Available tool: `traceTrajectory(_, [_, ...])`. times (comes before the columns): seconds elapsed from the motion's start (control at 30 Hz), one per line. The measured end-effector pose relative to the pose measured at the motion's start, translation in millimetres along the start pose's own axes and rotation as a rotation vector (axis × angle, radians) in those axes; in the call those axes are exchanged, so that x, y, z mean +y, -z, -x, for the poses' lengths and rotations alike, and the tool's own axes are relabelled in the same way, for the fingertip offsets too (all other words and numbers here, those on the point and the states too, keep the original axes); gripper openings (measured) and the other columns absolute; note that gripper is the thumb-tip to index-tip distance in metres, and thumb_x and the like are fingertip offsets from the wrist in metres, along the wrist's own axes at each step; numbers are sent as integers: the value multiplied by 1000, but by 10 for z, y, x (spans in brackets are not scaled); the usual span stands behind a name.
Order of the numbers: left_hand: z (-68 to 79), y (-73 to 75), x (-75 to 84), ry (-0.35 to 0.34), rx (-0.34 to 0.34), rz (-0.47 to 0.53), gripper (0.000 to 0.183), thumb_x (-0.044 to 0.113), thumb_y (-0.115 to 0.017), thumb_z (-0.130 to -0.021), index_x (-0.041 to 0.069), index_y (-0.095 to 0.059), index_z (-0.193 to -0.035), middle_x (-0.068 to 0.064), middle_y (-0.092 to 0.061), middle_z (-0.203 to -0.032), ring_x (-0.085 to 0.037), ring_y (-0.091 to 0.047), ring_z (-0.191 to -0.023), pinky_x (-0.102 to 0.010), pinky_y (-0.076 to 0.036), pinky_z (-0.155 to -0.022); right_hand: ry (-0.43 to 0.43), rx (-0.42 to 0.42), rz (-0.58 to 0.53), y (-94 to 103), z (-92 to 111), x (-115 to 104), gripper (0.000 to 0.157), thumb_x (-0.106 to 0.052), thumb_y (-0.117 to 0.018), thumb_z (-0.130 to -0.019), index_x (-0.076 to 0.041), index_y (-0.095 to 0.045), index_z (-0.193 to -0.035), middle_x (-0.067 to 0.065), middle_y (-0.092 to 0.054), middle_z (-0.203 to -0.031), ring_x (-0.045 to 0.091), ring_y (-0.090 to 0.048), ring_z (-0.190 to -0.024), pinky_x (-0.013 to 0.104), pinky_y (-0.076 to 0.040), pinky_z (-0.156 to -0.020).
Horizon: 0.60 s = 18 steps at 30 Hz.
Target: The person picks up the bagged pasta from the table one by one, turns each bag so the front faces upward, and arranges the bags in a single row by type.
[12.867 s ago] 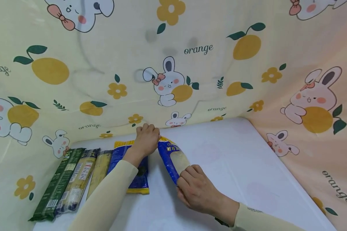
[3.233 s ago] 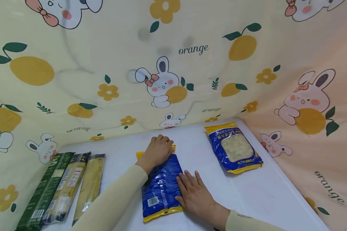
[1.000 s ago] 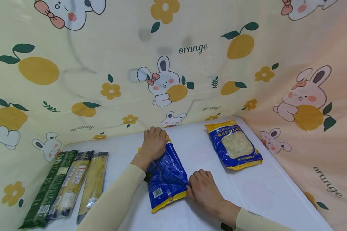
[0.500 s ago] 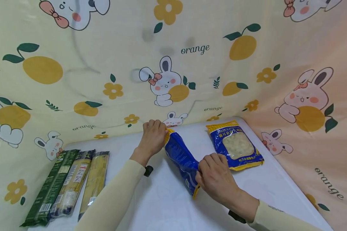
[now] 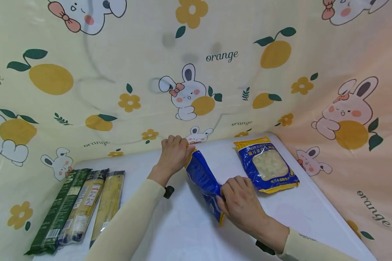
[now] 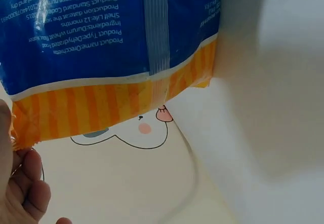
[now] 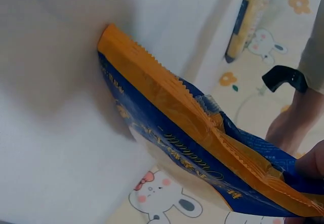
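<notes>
My two hands hold a blue and yellow bag of orecchiette pasta point(image 5: 202, 174) up on its edge, printed back facing left in the head view. The left hand point(image 5: 173, 154) pinches its far yellow corner; in the left wrist view, those fingers point(image 6: 31, 181) sit at the end of the striped seal. On the right, my right hand point(image 5: 243, 199) grips the bag's near side, its thumb point(image 7: 310, 163) pressing the film by the yellow seal in the right wrist view. A matching orecchiette bag point(image 5: 269, 165) lies window side up beyond the right hand.
Along the left of the white table point(image 5: 170, 239) lie a green pasta pack point(image 5: 58, 210), a clear pack of long pasta point(image 5: 86, 203) and another long pasta pack point(image 5: 109, 199). A rabbit-and-orange printed cloth point(image 5: 143, 72) rises behind and at the sides.
Earlier, the matching bag was moved to the back right and this one brought from the left to the middle. Since then the right hand has curled onto its side and tilted it up.
</notes>
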<state>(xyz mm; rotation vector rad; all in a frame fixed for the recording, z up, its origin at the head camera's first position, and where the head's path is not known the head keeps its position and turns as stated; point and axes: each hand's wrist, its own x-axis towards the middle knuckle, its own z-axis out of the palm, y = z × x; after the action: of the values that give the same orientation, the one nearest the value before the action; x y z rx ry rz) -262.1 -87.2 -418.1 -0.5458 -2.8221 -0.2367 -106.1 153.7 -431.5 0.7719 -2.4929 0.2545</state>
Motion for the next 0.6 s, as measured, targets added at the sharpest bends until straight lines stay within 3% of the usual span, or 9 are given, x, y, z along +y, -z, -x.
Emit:
traceTrajectory(0.2, [37, 3, -43, -11, -11, 26, 33, 37, -45, -114, 9, -63, -114, -8, -59, -108, -31, -48, -112, -55, -37, -104, 26, 4, -16, -28, -20, -87, 26, -29, -74, -92, -16, -53, -84, -4, -51, -84, 20, -50, -86, 41, -40, -86])
traceTrajectory(0.4, [89, 59, -128, -78, -40, -80, 27, 30, -48, -113, 8, -63, -117, -9, -61, -112, -31, -48, -113, -54, -40, -103, 84, 34, -37, -80, -63, -192, 28, -27, -77, -90, -15, -52, -84, -2, -51, -85, 22, -51, -87, 43, -40, -85])
traceTrajectory(0.6, [168, 118, -245, -77, -95, -129, 25, 30, -51, -112, 9, -63, -117, -8, -60, -110, -29, -47, -113, -54, -39, -105, 140, 33, -37, -148, -118, -367, 27, -25, -82, -86, -14, -57, -87, 1, -57, -88, 23, -54, -88, 43, -43, -84])
